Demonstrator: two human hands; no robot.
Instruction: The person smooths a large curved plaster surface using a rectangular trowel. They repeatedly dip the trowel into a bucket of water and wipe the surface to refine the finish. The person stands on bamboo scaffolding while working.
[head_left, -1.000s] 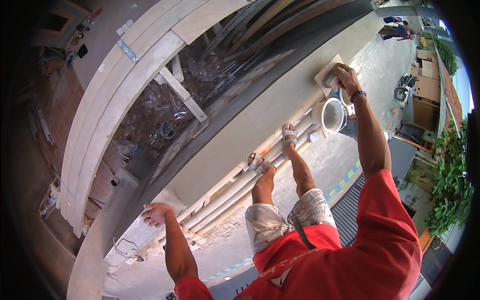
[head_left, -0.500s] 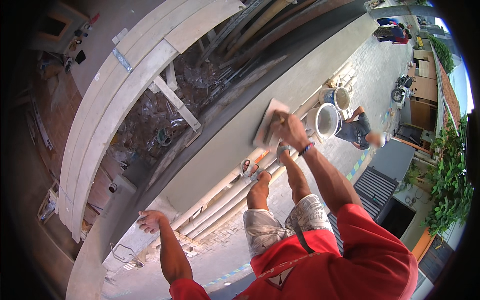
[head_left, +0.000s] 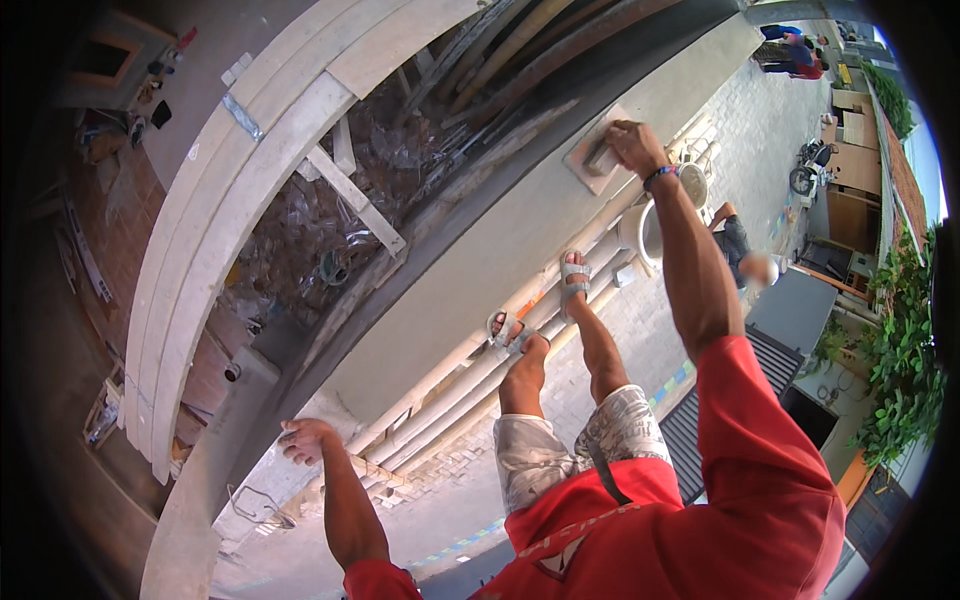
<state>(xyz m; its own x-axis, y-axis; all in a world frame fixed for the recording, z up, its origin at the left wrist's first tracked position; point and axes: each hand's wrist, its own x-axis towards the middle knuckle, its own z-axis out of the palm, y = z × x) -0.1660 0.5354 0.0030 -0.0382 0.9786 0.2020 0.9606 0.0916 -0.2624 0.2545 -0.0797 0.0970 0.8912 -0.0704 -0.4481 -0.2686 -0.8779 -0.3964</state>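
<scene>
My right hand [head_left: 637, 148], on an outstretched arm, is closed round the handle of a plastering float [head_left: 588, 168]. The float's flat, pale-edged plate lies against a smooth grey plastered wall surface [head_left: 480, 262], toward its far end. My left hand [head_left: 308, 441] rests at the near corner of the same wall, fingers apart, holding nothing. Below the plaster run several pale bamboo-like scaffold poles [head_left: 440, 395], where my sandalled feet [head_left: 574, 272] stand. A white bucket [head_left: 645, 232] and a second bucket [head_left: 691, 184] are beside my right forearm, partly hidden by it.
A curved board formwork [head_left: 215, 180] stands left of the wall, with debris and plastic sheeting [head_left: 310, 230] in the gap. Down on the paving, a person [head_left: 735, 245] is beside the buckets. Farther off are a motorcycle [head_left: 808, 170] and other people [head_left: 795, 55].
My right hand has slid the float along the wall, away from me to the far right, and the arm has straightened. My left hand has stayed at the corner.
</scene>
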